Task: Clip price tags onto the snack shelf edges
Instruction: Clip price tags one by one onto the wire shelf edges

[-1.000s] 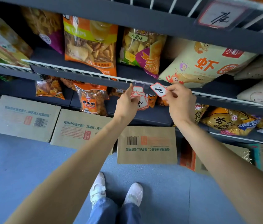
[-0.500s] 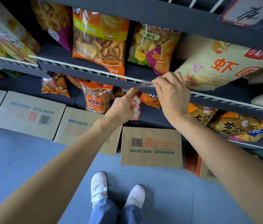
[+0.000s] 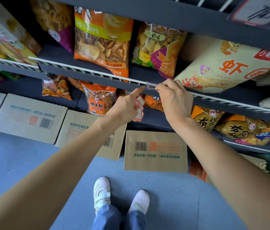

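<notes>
My right hand pinches a clear plastic price tag clip against the white wire rail of the dark middle shelf edge. The tag's card face is hidden behind my fingers. My left hand is just left of the clip, its forefinger stretched up to touch the clip's end, while its other fingers hold a small stack of red-bordered white price tags hanging below the shelf. Another price tag with handwritten marks is clipped to the top shelf at upper right.
Snack bags fill the shelves: an orange chips bag, a yellow-purple bag, a large cream shrimp-cracker bag. Flattened cardboard boxes lean against the bottom shelf. Blue-grey floor and my white shoes lie below.
My right hand carried the tag from in front of the shelf up onto the wire rail. My left hand lowered its stack and stretched its forefinger to the clip. The view shifted closer.
</notes>
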